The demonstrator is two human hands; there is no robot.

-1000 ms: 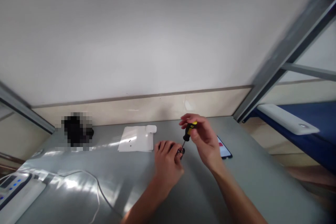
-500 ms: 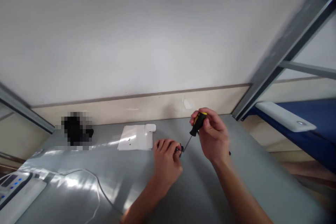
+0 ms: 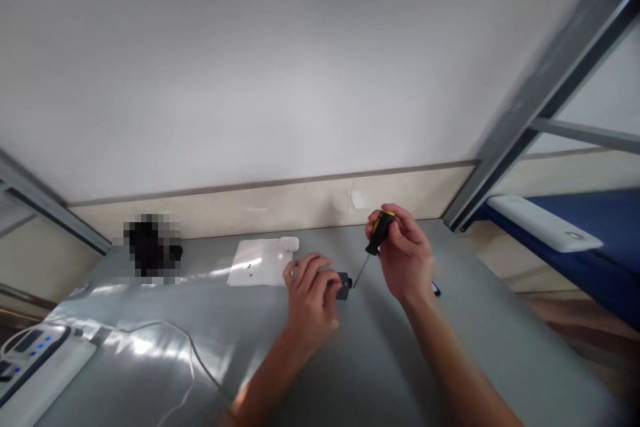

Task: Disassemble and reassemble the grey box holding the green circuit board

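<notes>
My right hand (image 3: 407,257) grips a black and yellow screwdriver (image 3: 380,233), its metal shaft slanting down to the left. The tip ends close beside a small dark box-shaped part (image 3: 343,285) with a short black knob on its right side; whether the two touch, I cannot tell. My left hand (image 3: 313,287) has its thumb and fingers closed around the left part of this box, which they partly hide. A small dark object (image 3: 436,289) shows just behind my right wrist.
White paper sheets (image 3: 260,263) with tiny dark bits lie on the grey table (image 3: 240,340), a white piece (image 3: 289,244) at their corner. A blurred-out black item (image 3: 153,247) stands at back left. A white device (image 3: 45,360) with cables sits front left. The wall (image 3: 300,207) bounds the back.
My left hand has shifted its fingers leftward and turned the dark box, so its flat face now shows. The screwdriver has moved slightly to the right, in the same grip.
</notes>
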